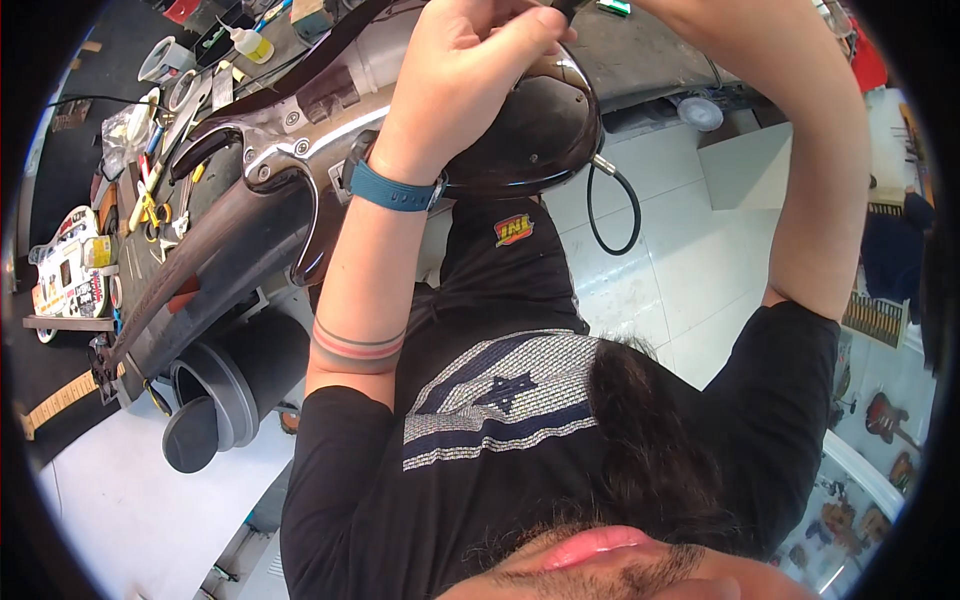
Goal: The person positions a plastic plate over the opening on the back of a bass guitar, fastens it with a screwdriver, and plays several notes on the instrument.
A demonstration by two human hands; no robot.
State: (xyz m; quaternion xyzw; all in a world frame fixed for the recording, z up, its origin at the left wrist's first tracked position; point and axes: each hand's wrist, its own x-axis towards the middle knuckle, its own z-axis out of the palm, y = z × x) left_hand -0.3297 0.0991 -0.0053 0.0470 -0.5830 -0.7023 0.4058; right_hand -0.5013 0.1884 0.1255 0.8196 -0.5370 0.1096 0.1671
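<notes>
Overlapping the dark glossy guitar (540, 130), whose body lies directly below it, the left hand (490, 55) is seen with fingers curled; whether anything is pinched cannot be told. The right hand (680, 8) is cut off at the upper edge; its grip is not shown. If the watch strap (390, 190) buckle is dragged across the finish, scratches could be left. Right of the left hand, the looped cable (637, 212) could be snagged by an arm, straining its socket. Farther left, the bottle (252, 45) could be tipped if the guitar is swung.

Black short-sleeved shirt (500, 485); teal watch strap (395, 190)
</notes>
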